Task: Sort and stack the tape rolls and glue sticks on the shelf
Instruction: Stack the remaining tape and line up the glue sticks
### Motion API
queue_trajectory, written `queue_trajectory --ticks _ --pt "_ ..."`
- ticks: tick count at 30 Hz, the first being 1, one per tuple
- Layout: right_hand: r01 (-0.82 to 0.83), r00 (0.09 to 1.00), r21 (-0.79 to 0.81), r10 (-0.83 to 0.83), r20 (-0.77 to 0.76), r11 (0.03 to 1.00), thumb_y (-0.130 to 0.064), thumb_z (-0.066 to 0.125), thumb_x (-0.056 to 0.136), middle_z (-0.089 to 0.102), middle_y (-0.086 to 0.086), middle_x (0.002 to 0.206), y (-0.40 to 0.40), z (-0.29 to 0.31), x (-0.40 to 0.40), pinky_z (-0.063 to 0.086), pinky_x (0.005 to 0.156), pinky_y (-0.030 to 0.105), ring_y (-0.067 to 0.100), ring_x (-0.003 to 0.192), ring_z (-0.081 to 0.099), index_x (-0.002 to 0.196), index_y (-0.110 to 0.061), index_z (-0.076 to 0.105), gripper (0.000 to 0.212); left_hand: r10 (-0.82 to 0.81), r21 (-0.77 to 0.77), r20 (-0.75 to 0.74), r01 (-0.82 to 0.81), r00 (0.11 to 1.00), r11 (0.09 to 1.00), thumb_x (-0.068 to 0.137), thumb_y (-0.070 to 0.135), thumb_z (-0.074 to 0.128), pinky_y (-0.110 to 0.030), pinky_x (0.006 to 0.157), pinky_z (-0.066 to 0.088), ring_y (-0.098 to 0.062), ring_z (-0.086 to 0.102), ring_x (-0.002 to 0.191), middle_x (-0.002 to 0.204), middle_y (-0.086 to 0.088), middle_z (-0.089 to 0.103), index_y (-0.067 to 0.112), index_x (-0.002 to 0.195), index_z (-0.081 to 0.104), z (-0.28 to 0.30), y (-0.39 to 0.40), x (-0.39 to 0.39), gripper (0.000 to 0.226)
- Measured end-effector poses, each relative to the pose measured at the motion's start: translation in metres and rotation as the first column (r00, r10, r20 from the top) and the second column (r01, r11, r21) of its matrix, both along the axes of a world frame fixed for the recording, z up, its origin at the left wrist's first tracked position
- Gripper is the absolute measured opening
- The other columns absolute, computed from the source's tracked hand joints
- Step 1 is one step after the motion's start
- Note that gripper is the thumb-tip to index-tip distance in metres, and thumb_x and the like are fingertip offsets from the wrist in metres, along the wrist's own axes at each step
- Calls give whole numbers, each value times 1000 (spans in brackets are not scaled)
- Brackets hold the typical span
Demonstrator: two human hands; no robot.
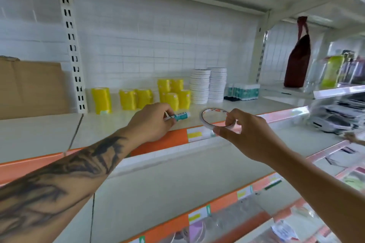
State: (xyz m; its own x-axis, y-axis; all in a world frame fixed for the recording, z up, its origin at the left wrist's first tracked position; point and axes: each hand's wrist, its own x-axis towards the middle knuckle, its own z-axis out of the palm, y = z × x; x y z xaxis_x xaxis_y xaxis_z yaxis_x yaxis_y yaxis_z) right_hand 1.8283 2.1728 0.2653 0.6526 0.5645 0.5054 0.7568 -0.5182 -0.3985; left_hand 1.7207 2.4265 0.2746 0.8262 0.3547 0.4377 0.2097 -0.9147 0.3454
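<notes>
My left hand (153,122) grips a teal and white glue stick (180,115), held sideways just above the front of the white shelf (110,124). My right hand (243,134) pinches a thin white tape roll (209,119) by its lower right rim, over the shelf's front edge. Farther back stand several stacks of yellow tape rolls (173,94), two tall stacks of white tape rolls (208,86) and a row of upright teal and white glue sticks (244,91).
A cardboard box (31,87) fills the shelf's left bay beyond the slotted upright (74,49). A dark red bag (298,63) and clear bottles (333,71) stand to the right. Orange price rails (158,142) edge this shelf and the lower ones.
</notes>
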Motion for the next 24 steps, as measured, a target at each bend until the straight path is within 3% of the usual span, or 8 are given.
queue_trajectory --ticks 3,6,10,16,18,21,24 --pt "25 999 -43 -24 33 999 -66 67 83 64 -10 99 -3 18 57 49 73 33 20 92 59 92 -30 58 38 -26 37 -45 28 999 999 93 45 66 -41 84 55 -21 63 95 105 6 68 36 98 65 -1 -1 59 10" --pt "44 999 -41 -43 33 998 -64 68 84 58 -11 91 4 32 107 40 64 21 20 92 58 96 -27 61 39 -25 63 -137 34 990 997 94 44 61 -42 91 51 -21 61 106 112 7 66 34 101 64 -4 -5 111 12" --pt "14 999 -69 -11 35 998 -62 70 85 63 -5 98 19 29 164 36 64 20 20 96 59 97 -25 62 40 -2 102 -186 21 983 995 95 44 59 -41 91 50 -21 60 110 112 8 65 34 104 64 -5 -13 159 15" --pt "-75 997 -76 72 -35 994 -66 69 80 70 -1 99 30 22 226 54 81 34 24 98 68 89 -31 57 38 11 94 -230 11 973 995 92 49 61 -38 85 55 -16 64 97 103 12 66 37 107 65 -1 -20 180 20" --pt "-125 991 -83 121 -52 989 -68 69 78 69 -6 102 30 22 241 53 88 38 20 104 65 88 -34 56 38 15 62 -246 1 969 998 90 53 63 -37 84 56 -13 64 94 101 15 65 38 109 66 1 -19 179 25" --pt "-232 972 -93 226 -69 968 -74 66 71 67 -15 103 30 24 260 52 92 40 8 109 62 88 -37 57 42 26 12 -263 -24 964 1000 84 66 67 -34 87 55 -5 62 96 102 20 63 44 120 62 7 -20 174 43" --pt "-340 940 -88 337 -55 936 -86 58 64 67 -21 101 29 28 277 53 93 40 -1 105 63 91 -41 58 53 59 25 -177 -55 982 998 73 77 67 -30 94 51 -1 58 105 112 24 61 48 127 56 17 -27 172 63"
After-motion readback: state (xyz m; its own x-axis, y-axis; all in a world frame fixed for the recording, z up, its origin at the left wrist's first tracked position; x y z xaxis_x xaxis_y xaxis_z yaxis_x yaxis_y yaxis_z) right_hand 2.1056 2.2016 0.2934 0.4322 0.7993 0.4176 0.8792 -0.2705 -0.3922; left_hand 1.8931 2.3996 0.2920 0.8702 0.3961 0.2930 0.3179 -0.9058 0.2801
